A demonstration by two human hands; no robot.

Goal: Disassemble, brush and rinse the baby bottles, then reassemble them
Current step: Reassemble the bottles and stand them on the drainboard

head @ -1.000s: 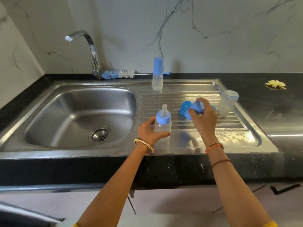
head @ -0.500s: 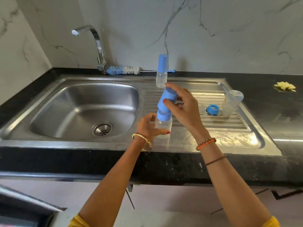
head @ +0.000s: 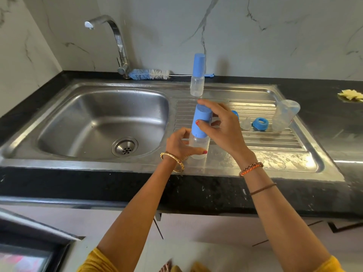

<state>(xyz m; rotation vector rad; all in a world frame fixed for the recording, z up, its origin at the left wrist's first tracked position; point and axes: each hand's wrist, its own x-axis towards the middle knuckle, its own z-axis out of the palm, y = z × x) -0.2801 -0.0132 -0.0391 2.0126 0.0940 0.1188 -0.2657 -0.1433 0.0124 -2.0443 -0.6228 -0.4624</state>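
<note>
On the draining board my left hand (head: 179, 143) grips the upright bottle (head: 198, 145); my right hand (head: 222, 126) pinches its blue cap (head: 202, 122), pointing up.

No readable text, label, brand name, number or sign appears anywhere here, whether on the bottles, the caps, the sink, the wall or the surface.

Glossy steel sink (head: 59, 122), plastic bottle (head: 198, 146)

Right hand (head: 220, 126) hides part of blue piece (head: 235, 114) on drainboard (head: 275, 144); small clear piece (head: 246, 124) indistinct.
</note>
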